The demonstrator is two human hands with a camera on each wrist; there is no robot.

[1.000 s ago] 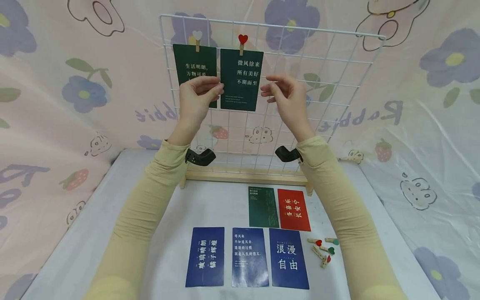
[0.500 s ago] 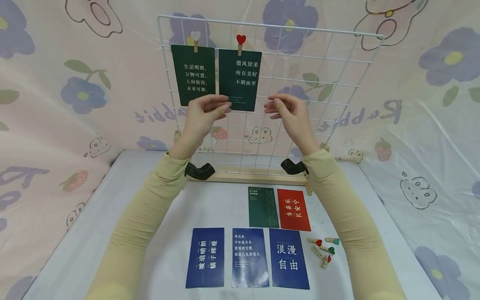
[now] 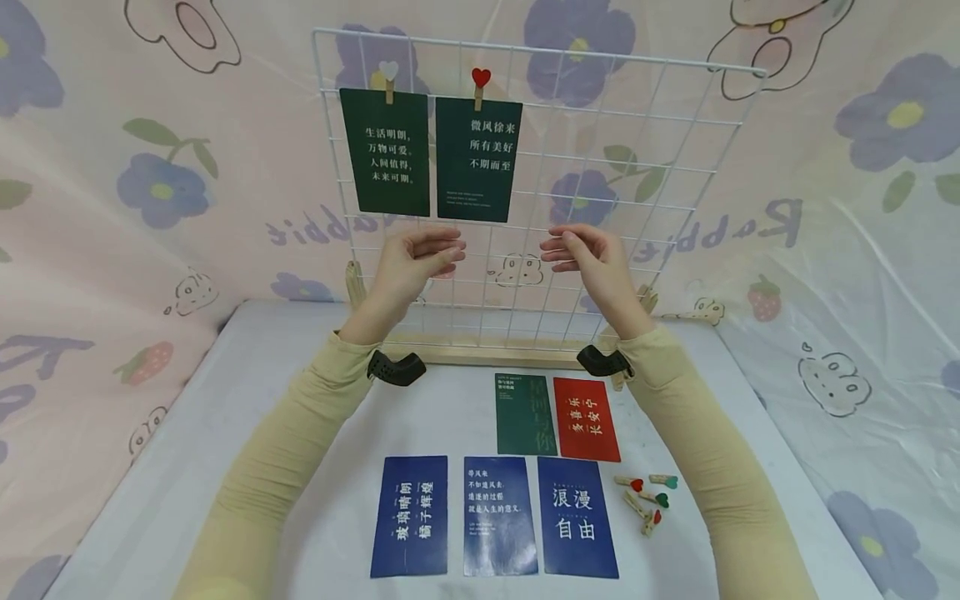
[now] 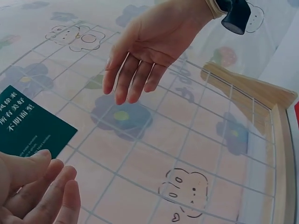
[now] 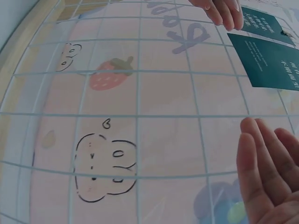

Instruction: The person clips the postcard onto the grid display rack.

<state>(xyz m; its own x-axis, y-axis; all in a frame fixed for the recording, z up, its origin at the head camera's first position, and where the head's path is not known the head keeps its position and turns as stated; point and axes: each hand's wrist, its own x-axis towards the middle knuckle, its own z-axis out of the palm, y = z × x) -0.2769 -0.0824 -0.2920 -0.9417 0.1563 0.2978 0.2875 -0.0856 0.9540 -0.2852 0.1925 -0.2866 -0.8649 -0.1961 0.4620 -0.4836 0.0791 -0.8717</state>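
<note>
Two dark green cards with white writing hang side by side on a white wire grid (image 3: 540, 53). A clothespin with a white heart (image 3: 388, 72) holds the left card (image 3: 385, 152) at its top edge, and one with a red heart (image 3: 481, 78) holds the right card (image 3: 477, 182). My left hand (image 3: 417, 265) is just below the cards, fingers loosely bent and nothing in them. Level with it, to the right, my right hand (image 3: 596, 262) is in front of bare grid wires, also holding nothing. In the left wrist view the right card (image 4: 42, 123) shows beyond my left fingers.
The grid stands in a wooden base (image 3: 487, 358) at the back of the white table. In front lie a green card (image 3: 525, 417), a red card (image 3: 587, 421) and three blue cards (image 3: 500, 542). Several heart clothespins (image 3: 637, 502) lie at the right, near my right sleeve.
Both hands have moved down from beside the right hanging card to below its lower edge, and slightly to the right. Both hanging cards stay clipped on the grid.
</note>
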